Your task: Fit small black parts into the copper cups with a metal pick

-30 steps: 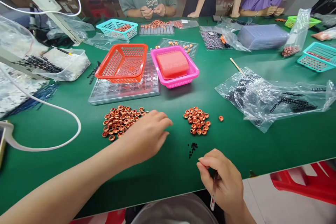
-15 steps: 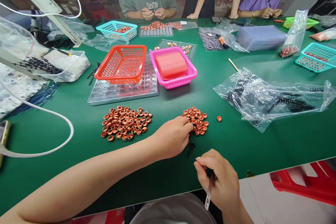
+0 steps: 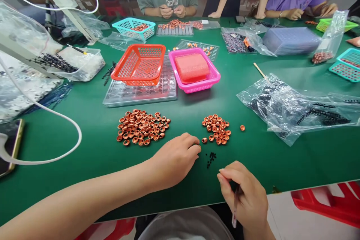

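The left hand is laid low on the green table; its fingers are bent down and its thumb is hidden, so it cannot be told if they are open or pinched on something; one loose ring is seen just beside the fingertips; the small pile of copper rings is found just past that ring. The right hand is held near the table's front edge; its fingers are closed around a thin tool, which points down toward the person; a few black bits are scattered between the two hands.

A big pile of rings is spread to the left of the small one, well apart from it; a single ring is left alone on the right of the small pile. Behind the piles a clear tray is laid flat; an orange basket is set on it; a pink basket is placed just beside the orange one. A plastic bag with black parts is seen on the right; a white cable is looped on the left.
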Demonstrator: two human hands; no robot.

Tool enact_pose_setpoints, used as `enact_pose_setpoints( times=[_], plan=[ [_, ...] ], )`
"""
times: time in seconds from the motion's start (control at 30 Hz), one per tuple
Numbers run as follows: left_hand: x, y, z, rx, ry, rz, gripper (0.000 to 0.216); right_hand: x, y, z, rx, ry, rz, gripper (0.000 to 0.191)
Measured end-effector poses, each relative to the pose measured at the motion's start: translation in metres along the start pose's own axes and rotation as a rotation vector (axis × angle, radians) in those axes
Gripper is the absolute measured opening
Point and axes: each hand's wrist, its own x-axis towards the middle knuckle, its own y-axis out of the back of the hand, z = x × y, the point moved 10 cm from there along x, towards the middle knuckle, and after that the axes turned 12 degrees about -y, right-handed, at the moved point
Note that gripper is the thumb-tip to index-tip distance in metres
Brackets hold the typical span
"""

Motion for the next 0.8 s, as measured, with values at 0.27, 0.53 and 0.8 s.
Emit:
enact_pose_setpoints(
  times=[0.27, 0.53, 0.8],
  plan=[
    [-0.009, -0.001, -0.021, -0.189, 0.098, 0.059, 0.023, 0.002, 0.034, 0.028, 0.416, -0.169, 0.264, 0.014],
    [-0.005, -0.004, -0.029, -0.228, 0.135, 0.084, 0.025, 0.005, 0.024, 0.036, 0.459, -0.271, 0.168, 0.023],
    [-0.005, -0.005, -0.032, -0.236, 0.172, 0.105, 0.020, 0.000, 0.026, 0.036, 0.099, -0.344, 0.226, 0.022]
  ],
)
